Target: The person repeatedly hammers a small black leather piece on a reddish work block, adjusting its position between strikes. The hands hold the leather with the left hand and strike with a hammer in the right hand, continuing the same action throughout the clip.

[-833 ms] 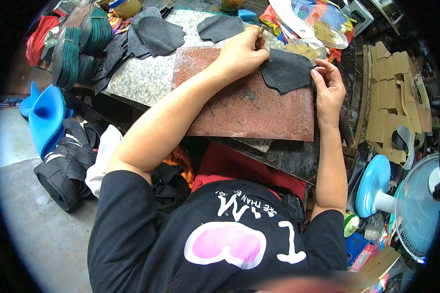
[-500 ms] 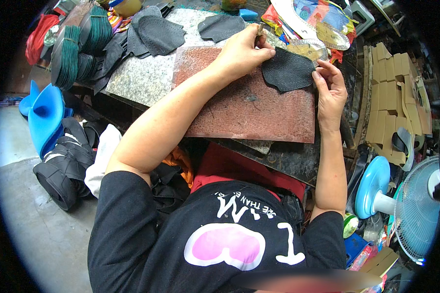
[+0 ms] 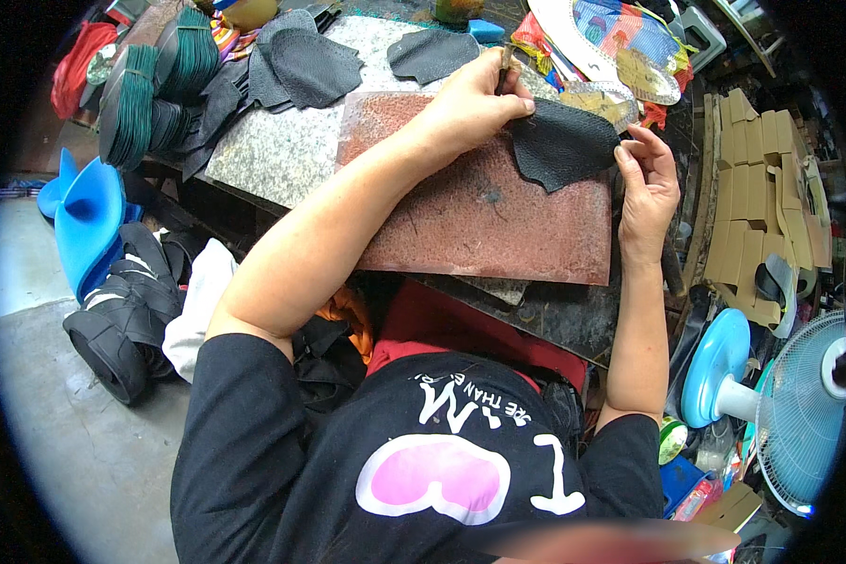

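Note:
A black pebbled leather piece [image 3: 564, 146] with a curved outline is stretched between my two hands, over the far right of a reddish-brown mat [image 3: 498, 226]. My left hand [image 3: 479, 101] pinches its upper left corner between thumb and fingers. A thin dark stick-like thing [image 3: 505, 68] also shows between those fingers; its kind is unclear. At the piece's right edge, my right hand [image 3: 649, 193] holds it between thumb and index finger, the other fingers curled loosely. More black leather pieces lie beyond my left forearm: a single one [image 3: 430, 54] and an overlapping group [image 3: 315, 70].
Under the mat lies a speckled grey stone slab [image 3: 273, 155]. Bundles of dark green cord [image 3: 130, 108] stand at the far left. Clear template-like shapes [image 3: 644, 80] lie at the far right, near cardboard boxes [image 3: 752, 179]. A blue fan [image 3: 804, 404] stands at my right.
Both hands and the leather piece have shifted slightly right and nearer to me. The right hand has tilted a little, and both grips stay on the leather.

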`<state>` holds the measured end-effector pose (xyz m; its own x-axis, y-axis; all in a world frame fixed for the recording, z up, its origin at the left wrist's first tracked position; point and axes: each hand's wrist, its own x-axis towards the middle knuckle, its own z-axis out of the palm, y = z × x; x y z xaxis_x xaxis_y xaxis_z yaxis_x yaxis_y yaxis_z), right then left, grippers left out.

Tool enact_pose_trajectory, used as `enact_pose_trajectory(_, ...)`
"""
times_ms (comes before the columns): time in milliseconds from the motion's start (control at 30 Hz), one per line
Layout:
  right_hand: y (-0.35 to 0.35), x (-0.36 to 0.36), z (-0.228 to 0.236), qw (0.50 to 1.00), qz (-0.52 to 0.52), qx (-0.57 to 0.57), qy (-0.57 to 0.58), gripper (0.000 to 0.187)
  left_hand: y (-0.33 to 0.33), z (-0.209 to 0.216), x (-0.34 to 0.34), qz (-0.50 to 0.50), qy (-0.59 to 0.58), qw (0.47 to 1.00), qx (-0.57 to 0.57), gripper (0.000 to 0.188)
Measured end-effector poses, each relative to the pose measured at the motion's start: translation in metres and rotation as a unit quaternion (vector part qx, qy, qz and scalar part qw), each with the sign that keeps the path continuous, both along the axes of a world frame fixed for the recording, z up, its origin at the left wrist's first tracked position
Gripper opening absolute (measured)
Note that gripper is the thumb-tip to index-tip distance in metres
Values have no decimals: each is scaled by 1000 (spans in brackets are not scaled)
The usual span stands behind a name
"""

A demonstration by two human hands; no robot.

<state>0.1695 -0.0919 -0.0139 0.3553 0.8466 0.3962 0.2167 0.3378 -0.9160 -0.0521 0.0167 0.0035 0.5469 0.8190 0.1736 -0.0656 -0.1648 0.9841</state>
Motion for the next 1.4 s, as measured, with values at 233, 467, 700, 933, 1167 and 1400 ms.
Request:
enact_pose_trajectory(233,2,3,-1,1000,-13,0,-17,26,5,-9,2,8,18,999,48,28)
enact_pose_trajectory(467,3,-1,-5,989,-41,3,-144,24,5,-16,5,84,105,977,163,25)
enact_pose_trajectory(700,7,-5,-2,964,-85,-3,-254,26,-3,-14,9,174,189,915,312,30)
enact_pose_trajectory(933,5,-8,3,950,-98,5,-296,23,-8,-12,12,216,195,891,347,30)
enact_pose_trajectory(1167,5,-10,7,948,-80,15,-309,21,-8,-10,11,211,205,870,397,32)
enact_pose_trajectory(1400,4,-9,6,947,-86,50,-305,20,-9,-10,11,223,201,866,400,33)
